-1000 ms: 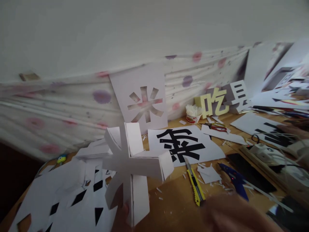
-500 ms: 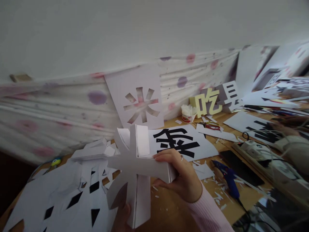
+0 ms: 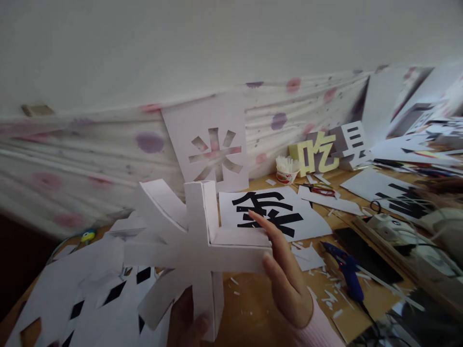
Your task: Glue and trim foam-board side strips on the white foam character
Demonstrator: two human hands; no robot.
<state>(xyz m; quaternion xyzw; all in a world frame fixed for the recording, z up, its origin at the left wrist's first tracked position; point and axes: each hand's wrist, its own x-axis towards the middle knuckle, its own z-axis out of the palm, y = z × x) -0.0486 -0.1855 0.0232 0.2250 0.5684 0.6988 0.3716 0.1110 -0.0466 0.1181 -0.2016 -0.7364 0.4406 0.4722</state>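
A three-dimensional white cardboard Chinese character [image 3: 195, 246] fills the lower middle, with folded side walls along its upper and right strokes. Its lower stroke rests in my left hand [image 3: 186, 315], dark and partly hidden behind the cardboard. At the tip of the right stroke is my right hand [image 3: 285, 274], index finger stretched out and thumb apart, close to or lightly touching the end. Behind it lies a white sheet with a printed black character [image 3: 269, 212].
A white sheet with a cut-out character [image 3: 173, 130] leans on the wall. A blue glue gun [image 3: 345, 272], black phone [image 3: 369, 255], red-handled scissors [image 3: 321, 191], paper cup [image 3: 287, 171] and power strip [image 3: 385, 226] stand rightward. Cut sheets [image 3: 87, 294] lie left. Another person's hand [image 3: 437, 193] shows far right.
My right hand has loosened from the right stroke and its fingers have spread. The cardboard character has come closer and turned slightly, with more of its left strokes showing. The view shifted a little.
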